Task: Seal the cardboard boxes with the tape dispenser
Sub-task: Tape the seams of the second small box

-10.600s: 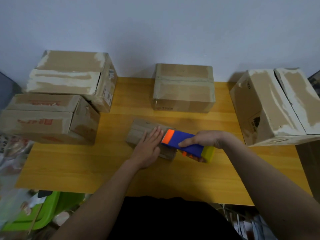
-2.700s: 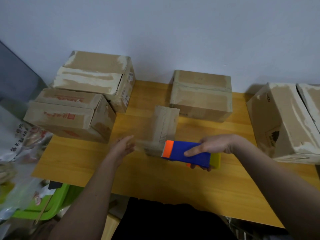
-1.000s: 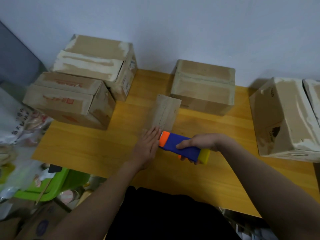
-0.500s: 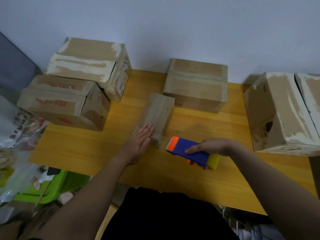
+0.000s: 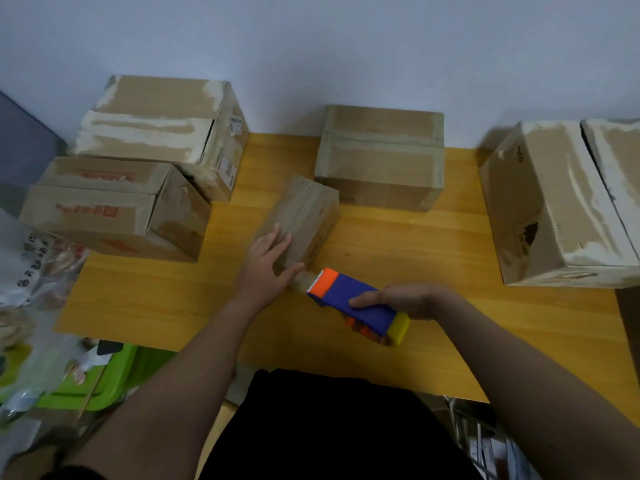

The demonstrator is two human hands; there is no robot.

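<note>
While the left hand lies flat with straight fingers on the near end of the small cardboard box, the right hand grips the tape dispenser, fingers wrapped over its blue body! Its orange end sits just beside the box's near corner, low over the wooden table. Behind the small box stands a taped box; two more boxes lie left of it, and a big one well off to its right.
</note>
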